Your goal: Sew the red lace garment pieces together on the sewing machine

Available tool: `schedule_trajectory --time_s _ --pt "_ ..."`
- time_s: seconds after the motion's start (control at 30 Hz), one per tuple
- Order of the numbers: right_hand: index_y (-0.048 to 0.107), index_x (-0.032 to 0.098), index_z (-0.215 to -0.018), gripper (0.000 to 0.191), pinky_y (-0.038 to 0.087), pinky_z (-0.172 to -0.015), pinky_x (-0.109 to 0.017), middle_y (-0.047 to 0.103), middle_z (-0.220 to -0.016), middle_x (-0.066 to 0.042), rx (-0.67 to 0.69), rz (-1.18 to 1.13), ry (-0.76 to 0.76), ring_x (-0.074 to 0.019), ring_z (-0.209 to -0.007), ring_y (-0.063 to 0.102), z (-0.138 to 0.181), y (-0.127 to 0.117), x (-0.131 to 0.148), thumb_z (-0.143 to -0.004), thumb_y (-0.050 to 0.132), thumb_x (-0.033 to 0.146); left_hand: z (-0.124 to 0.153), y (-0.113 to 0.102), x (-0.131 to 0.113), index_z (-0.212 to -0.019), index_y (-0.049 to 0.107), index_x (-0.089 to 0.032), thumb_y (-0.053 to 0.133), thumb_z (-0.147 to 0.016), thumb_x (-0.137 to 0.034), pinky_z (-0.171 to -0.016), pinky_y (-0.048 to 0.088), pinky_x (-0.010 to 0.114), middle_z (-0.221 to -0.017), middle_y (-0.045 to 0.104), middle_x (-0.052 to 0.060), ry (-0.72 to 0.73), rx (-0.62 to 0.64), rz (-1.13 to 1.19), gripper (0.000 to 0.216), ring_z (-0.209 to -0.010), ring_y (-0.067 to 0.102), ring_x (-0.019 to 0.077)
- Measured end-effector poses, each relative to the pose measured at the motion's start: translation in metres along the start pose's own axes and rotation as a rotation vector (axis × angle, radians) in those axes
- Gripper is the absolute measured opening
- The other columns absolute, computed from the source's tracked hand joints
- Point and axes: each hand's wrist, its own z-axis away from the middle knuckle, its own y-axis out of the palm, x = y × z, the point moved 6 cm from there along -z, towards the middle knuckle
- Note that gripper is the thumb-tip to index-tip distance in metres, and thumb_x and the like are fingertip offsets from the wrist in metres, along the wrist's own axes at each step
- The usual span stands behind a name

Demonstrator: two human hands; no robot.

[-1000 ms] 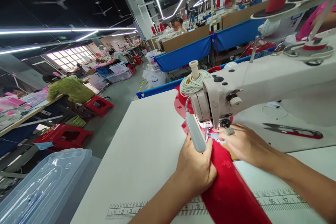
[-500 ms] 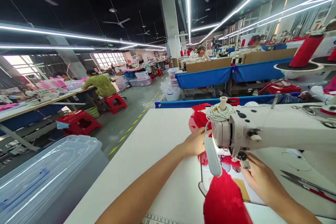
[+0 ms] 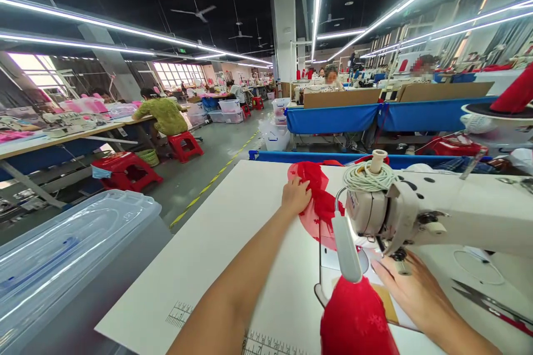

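Observation:
My left hand (image 3: 296, 195) has its fingers curled into sheer red fabric (image 3: 314, 219), which lies bunched on the white table to the left of the sewing machine (image 3: 449, 208). My right hand (image 3: 412, 283) rests low beside the needle area, its fingers stretched out on the machine bed, with no cloth visible in it. A white lamp (image 3: 347, 249) on the machine head partly hides the needle. Nearer to me is another red piece with a lacy pattern (image 3: 356, 319), at the table's front edge.
Black scissors (image 3: 491, 305) lie right of my right hand. Ruler markings (image 3: 270, 342) show on the white table (image 3: 233, 233). A clear lidded bin (image 3: 79, 266) stands at the left. Beyond are red stools (image 3: 125, 172), a seated co-worker (image 3: 162, 113) and a thread cone (image 3: 516, 91).
My left hand has moved left and away from the machine, drawing the sheer red fabric out from the needle area. My right hand stays beside the needle. The view has shifted slightly.

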Motion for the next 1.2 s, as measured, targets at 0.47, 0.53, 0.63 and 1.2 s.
schedule_trajectory --time_s 0.47,0.53,0.63,1.2 --pt "0.066 0.024 -0.085 0.027 0.052 -0.056 -0.032 0.069 -0.076 -0.004 -0.056 -0.011 0.035 -0.0219 -0.065 0.066 0.010 -0.005 -0.002 -0.093 0.041 0.026 0.092 -0.030 0.004 -0.093 0.067 -0.029 0.061 -0.072 -0.019 -0.083 0.048 0.031 -0.109 0.061 -0.001 0.103 0.420 0.036 0.024 -0.100 0.057 0.0211" --pt "0.067 0.023 -0.094 0.024 0.052 -0.062 -0.031 0.071 -0.088 -0.004 -0.037 -0.071 -0.078 -0.0203 -0.073 0.068 0.011 -0.007 0.012 -0.092 0.043 0.021 0.105 -0.035 0.008 -0.073 0.065 -0.025 0.054 -0.083 -0.037 -0.079 0.048 0.031 -0.098 0.063 0.000 0.098 0.483 0.055 0.019 -0.092 0.058 0.0206" --pt "0.064 0.021 -0.099 0.024 0.052 -0.068 -0.029 0.071 -0.094 -0.004 -0.011 -0.187 -0.253 -0.0173 -0.081 0.067 0.009 -0.020 0.037 -0.090 0.044 0.012 0.114 -0.038 0.008 -0.060 0.060 -0.019 0.041 -0.088 -0.059 -0.085 0.045 0.046 -0.094 0.062 0.008 0.026 0.366 0.024 0.052 -0.096 0.055 0.0302" --pt "0.057 0.015 -0.125 0.036 0.051 -0.086 -0.043 0.060 -0.124 -0.012 0.445 -0.389 -0.282 -0.0262 -0.101 0.055 -0.006 0.019 0.140 -0.090 0.050 0.018 0.122 -0.037 -0.001 -0.071 0.050 -0.019 0.038 -0.090 -0.066 -0.060 0.040 0.027 -0.067 0.051 0.000 0.033 0.003 1.093 0.052 -0.060 0.046 0.0132"
